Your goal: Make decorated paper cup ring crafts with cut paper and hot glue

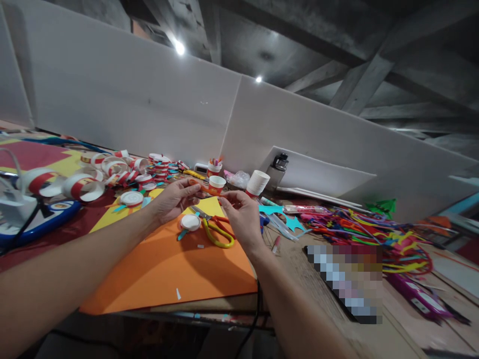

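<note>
A narrow orange strip (206, 189) is stretched between my two hands above the table. My left hand (175, 199) pinches its left end, and the fingers of my right hand (239, 209) close on the right end. Just behind the strip stands a paper cup (216, 183). Below my hands, scissors with yellow handles (219, 240) lie on orange sheets (164, 274), with red-orange handles (224, 222) beside them. A cut-down cup base (190, 223) with teal tabs rests left of the scissors.
Curled cup strips (84, 185) and stacked cup pieces (160, 167) fill the left. Stacked paper cups (258, 183) and a dark bottle (277, 172) stand at the back. Colourful pipe cleaners (348, 227), a pixelated rectangular object (344, 284) and a purple glue gun-like item (419, 296) lie right.
</note>
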### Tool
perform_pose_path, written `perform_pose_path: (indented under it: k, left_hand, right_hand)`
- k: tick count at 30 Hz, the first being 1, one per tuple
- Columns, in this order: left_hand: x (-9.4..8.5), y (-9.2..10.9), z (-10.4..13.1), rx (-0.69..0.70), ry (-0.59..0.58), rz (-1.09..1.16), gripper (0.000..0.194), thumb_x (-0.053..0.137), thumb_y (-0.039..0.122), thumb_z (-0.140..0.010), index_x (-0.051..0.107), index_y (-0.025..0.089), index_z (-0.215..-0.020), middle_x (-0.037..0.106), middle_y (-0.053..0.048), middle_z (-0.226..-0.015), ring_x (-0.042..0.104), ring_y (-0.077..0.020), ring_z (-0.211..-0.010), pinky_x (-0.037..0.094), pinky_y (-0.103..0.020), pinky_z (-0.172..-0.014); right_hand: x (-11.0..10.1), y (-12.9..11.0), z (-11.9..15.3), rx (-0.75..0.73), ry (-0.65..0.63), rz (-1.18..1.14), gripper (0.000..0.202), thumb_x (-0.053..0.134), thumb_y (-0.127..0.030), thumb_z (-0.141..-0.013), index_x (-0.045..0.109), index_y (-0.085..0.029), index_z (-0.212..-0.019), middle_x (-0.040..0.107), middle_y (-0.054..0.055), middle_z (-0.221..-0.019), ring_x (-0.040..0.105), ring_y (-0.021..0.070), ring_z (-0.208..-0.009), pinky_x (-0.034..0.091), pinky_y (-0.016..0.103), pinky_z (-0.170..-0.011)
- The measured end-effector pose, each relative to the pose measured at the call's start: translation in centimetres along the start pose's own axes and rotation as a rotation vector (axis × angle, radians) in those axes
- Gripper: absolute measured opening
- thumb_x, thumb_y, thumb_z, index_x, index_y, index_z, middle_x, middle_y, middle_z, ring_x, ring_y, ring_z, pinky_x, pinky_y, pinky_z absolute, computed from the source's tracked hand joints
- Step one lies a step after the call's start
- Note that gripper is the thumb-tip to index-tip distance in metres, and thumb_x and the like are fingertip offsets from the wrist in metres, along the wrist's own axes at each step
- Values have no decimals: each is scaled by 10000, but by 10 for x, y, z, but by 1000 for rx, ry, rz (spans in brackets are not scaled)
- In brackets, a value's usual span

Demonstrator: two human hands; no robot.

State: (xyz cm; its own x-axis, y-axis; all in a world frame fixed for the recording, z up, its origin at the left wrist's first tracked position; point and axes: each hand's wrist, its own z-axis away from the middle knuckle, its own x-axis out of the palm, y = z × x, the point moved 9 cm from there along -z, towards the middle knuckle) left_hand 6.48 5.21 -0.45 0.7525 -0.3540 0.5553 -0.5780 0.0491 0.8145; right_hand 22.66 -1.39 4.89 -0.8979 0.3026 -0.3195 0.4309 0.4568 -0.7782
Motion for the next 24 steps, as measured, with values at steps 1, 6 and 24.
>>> perform_pose_path:
  k: [1,6,24]
  left_hand:
    - [-1,-1,0,-6,1,-7,122,755,140,-742,672,128,-830,726,-53,-824,684,-116,-700,531,-183,-583]
    - [-2,-4,-1,-15,-15,-105,219,776,240,-725,667,147,-890,710,-48,-882,677,-127,-767,510,-212,-646]
    - [47,33,27,709,-153,-1201,138,711,339,-796,769,234,-866,747,-56,-938,624,-236,-1023,409,-397,-998]
  right_hand:
    - [0,0,0,-4,0,6,162,639,-311,-789,696,-168,-841,691,49,-824,596,152,-716,477,280,-680]
    - [-2,-1,-2,-6,-6,39,146,624,-298,-795,689,-175,-838,690,44,-819,598,156,-723,478,285,-689]
    - [11,-30,9,-347,-79,395,76,578,-180,-819,650,-192,-799,645,52,-823,586,180,-790,463,308,-735]
